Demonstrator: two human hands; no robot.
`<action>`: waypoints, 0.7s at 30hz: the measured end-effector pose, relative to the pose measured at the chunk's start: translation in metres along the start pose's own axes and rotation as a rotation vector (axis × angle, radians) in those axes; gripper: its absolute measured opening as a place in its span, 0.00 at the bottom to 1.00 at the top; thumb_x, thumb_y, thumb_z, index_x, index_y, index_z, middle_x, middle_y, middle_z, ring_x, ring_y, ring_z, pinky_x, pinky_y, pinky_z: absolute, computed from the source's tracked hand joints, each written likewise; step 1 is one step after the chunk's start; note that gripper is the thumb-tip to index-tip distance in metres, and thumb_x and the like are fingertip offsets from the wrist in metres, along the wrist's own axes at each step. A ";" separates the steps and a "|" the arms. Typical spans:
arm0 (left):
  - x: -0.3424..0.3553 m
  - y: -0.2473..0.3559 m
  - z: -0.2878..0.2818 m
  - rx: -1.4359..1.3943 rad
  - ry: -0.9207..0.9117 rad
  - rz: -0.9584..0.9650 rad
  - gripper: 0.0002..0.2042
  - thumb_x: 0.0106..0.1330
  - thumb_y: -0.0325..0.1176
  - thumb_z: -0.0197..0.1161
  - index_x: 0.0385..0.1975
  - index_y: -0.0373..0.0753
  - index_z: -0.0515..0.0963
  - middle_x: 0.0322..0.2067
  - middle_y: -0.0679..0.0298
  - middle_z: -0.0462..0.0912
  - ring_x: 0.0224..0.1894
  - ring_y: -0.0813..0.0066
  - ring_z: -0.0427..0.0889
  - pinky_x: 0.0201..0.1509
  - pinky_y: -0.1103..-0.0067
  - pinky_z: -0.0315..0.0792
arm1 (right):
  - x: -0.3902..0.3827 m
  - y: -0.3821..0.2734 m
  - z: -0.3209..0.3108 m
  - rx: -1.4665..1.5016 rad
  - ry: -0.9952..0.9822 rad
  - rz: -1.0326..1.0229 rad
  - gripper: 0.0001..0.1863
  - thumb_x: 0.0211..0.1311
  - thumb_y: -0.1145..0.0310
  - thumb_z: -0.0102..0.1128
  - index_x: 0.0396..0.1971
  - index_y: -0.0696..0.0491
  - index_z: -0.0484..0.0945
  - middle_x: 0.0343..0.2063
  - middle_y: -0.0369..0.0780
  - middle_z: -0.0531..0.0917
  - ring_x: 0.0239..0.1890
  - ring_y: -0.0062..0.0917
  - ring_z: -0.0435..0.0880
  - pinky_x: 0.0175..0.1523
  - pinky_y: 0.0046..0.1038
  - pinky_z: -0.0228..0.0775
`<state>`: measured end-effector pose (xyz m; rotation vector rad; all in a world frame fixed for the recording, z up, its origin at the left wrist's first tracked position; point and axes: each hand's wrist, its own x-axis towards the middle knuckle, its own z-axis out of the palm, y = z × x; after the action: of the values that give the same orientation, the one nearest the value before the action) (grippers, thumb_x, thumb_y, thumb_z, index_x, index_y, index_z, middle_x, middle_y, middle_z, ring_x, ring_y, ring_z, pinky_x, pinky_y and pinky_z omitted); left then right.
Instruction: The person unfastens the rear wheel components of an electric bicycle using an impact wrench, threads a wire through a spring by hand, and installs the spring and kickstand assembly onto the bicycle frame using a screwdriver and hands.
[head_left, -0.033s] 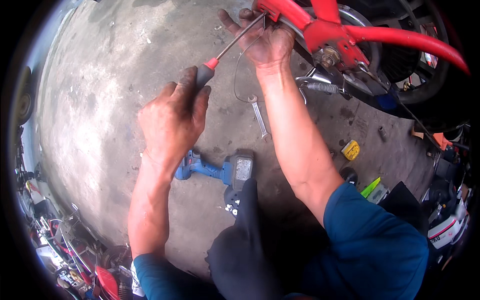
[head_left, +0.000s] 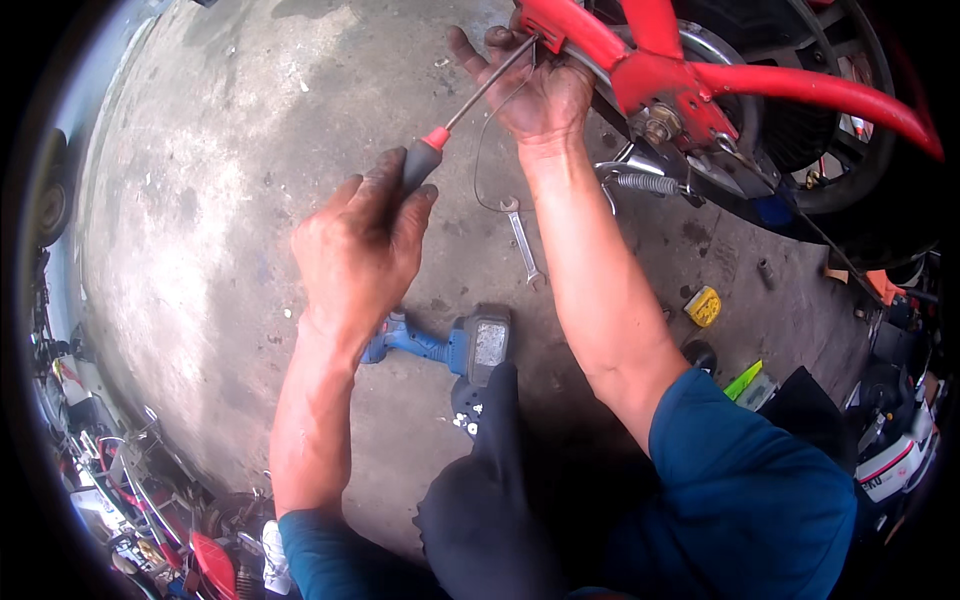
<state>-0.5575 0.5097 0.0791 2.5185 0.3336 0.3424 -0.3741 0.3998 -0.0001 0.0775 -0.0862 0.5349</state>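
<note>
My left hand [head_left: 360,240] is closed round the grey-and-red screwdriver handle [head_left: 421,164], its shaft reaching up-right to a bracket [head_left: 540,32] on the red tubular frame [head_left: 735,82]. My right hand [head_left: 540,100] is palm up beneath that bracket, outer fingers loosely curled and apart; what its other fingertips grip is hidden by the frame. A thin wire [head_left: 478,160] loops down past its palm. Beside the frame are a bolted hub [head_left: 662,124], a coiled spring [head_left: 645,181] and a black wheel [head_left: 866,165].
A wrench [head_left: 522,242], blue cordless power tool [head_left: 420,340] and yellow object [head_left: 703,306] lie on the concrete floor [head_left: 200,250] below my hands. My dark-clothed leg [head_left: 465,505] is underneath. Cluttered vehicle parts [head_left: 130,500] line the lower left; more parts [head_left: 890,440] are at right.
My left hand and screwdriver have shifted slightly right, the tip still at the bracket. The whole view has moved slightly, with the floor items a little lower and to the right.
</note>
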 end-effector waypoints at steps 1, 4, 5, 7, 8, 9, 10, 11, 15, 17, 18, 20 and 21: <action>-0.003 0.002 0.003 -0.248 0.052 -0.091 0.17 0.56 0.35 0.66 0.42 0.30 0.79 0.25 0.54 0.82 0.22 0.76 0.79 0.27 0.79 0.70 | 0.002 -0.002 -0.001 -0.013 -0.052 -0.003 0.22 0.61 0.49 0.51 0.36 0.55 0.78 0.31 0.42 0.83 0.33 0.33 0.80 0.59 0.60 0.58; -0.010 0.000 0.006 -1.307 0.112 -0.804 0.22 0.59 0.41 0.58 0.44 0.26 0.74 0.24 0.55 0.78 0.20 0.73 0.74 0.23 0.81 0.67 | -0.002 0.002 -0.006 -0.014 0.115 0.001 0.16 0.57 0.54 0.54 0.34 0.52 0.79 0.31 0.38 0.81 0.38 0.32 0.76 0.62 0.56 0.54; -0.014 0.006 0.009 -1.582 0.131 -0.914 0.24 0.60 0.43 0.56 0.45 0.25 0.72 0.23 0.55 0.77 0.18 0.74 0.71 0.20 0.82 0.64 | -0.002 0.003 -0.002 0.031 0.105 0.003 0.18 0.56 0.52 0.55 0.34 0.52 0.79 0.32 0.37 0.82 0.37 0.32 0.77 0.61 0.56 0.56; -0.021 -0.004 0.015 -1.742 -0.119 -1.007 0.25 0.62 0.45 0.54 0.46 0.25 0.71 0.21 0.56 0.75 0.12 0.77 0.64 0.12 0.83 0.56 | -0.002 0.003 -0.003 0.009 0.086 -0.006 0.21 0.53 0.50 0.56 0.35 0.52 0.79 0.34 0.38 0.82 0.38 0.32 0.78 0.60 0.52 0.58; -0.021 -0.014 0.011 -1.764 -0.404 -0.941 0.23 0.60 0.44 0.56 0.43 0.27 0.72 0.17 0.58 0.73 0.09 0.79 0.62 0.10 0.82 0.54 | -0.001 0.006 -0.002 0.031 0.069 0.000 0.21 0.53 0.50 0.56 0.36 0.53 0.79 0.34 0.39 0.82 0.40 0.33 0.78 0.60 0.52 0.59; -0.015 -0.015 0.010 -1.773 -0.442 -0.923 0.23 0.60 0.44 0.56 0.43 0.27 0.72 0.17 0.58 0.73 0.09 0.79 0.62 0.10 0.82 0.54 | -0.003 -0.002 -0.005 0.027 0.065 -0.009 0.22 0.53 0.49 0.57 0.37 0.53 0.79 0.33 0.39 0.82 0.41 0.33 0.78 0.60 0.51 0.59; -0.007 -0.014 0.010 -1.631 -0.492 -0.903 0.23 0.60 0.43 0.56 0.43 0.27 0.72 0.15 0.60 0.71 0.08 0.79 0.60 0.09 0.83 0.53 | 0.000 -0.011 -0.009 0.061 0.016 -0.005 0.23 0.53 0.49 0.57 0.38 0.54 0.79 0.34 0.41 0.82 0.42 0.34 0.79 0.60 0.51 0.62; -0.003 -0.012 0.009 -1.492 -0.551 -0.891 0.22 0.60 0.42 0.57 0.44 0.27 0.72 0.14 0.61 0.69 0.07 0.80 0.59 0.09 0.85 0.52 | 0.000 -0.013 -0.009 0.022 0.035 -0.027 0.23 0.55 0.49 0.55 0.39 0.54 0.78 0.34 0.42 0.82 0.39 0.35 0.80 0.57 0.52 0.65; 0.004 -0.009 -0.012 -1.201 -0.375 -0.807 0.21 0.58 0.39 0.61 0.42 0.26 0.74 0.13 0.65 0.68 0.08 0.83 0.60 0.10 0.86 0.51 | 0.003 0.008 -0.009 0.063 0.066 -0.042 0.23 0.59 0.48 0.51 0.41 0.54 0.77 0.29 0.38 0.82 0.35 0.30 0.81 0.51 0.55 0.71; 0.001 0.000 -0.013 -0.877 -0.268 -0.660 0.20 0.57 0.38 0.62 0.41 0.25 0.75 0.13 0.67 0.67 0.11 0.85 0.60 0.13 0.87 0.52 | 0.003 0.014 -0.010 0.002 0.077 -0.082 0.23 0.59 0.48 0.51 0.41 0.53 0.77 0.30 0.38 0.82 0.34 0.30 0.81 0.50 0.55 0.71; 0.001 0.001 -0.012 -0.782 -0.262 -0.574 0.21 0.58 0.38 0.62 0.42 0.24 0.75 0.16 0.67 0.69 0.15 0.85 0.65 0.17 0.86 0.55 | 0.003 0.010 -0.011 0.048 0.044 -0.068 0.23 0.60 0.48 0.51 0.41 0.53 0.77 0.30 0.37 0.82 0.34 0.29 0.81 0.50 0.56 0.71; -0.003 0.004 -0.003 -0.581 -0.213 -0.394 0.20 0.59 0.38 0.61 0.42 0.25 0.76 0.17 0.66 0.71 0.17 0.83 0.67 0.19 0.85 0.59 | 0.001 0.006 -0.015 0.075 0.015 -0.070 0.23 0.60 0.47 0.51 0.42 0.52 0.77 0.31 0.37 0.82 0.34 0.29 0.81 0.49 0.57 0.72; -0.006 0.005 0.000 -0.365 -0.132 -0.224 0.19 0.60 0.38 0.61 0.42 0.26 0.76 0.18 0.65 0.72 0.19 0.82 0.70 0.21 0.84 0.62 | 0.001 0.008 -0.014 0.055 0.043 -0.067 0.23 0.60 0.47 0.51 0.42 0.51 0.77 0.31 0.36 0.82 0.33 0.29 0.81 0.48 0.57 0.72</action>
<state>-0.5619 0.5036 0.0813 2.1093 0.4514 0.1332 -0.3761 0.4086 -0.0137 0.1217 -0.0269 0.4720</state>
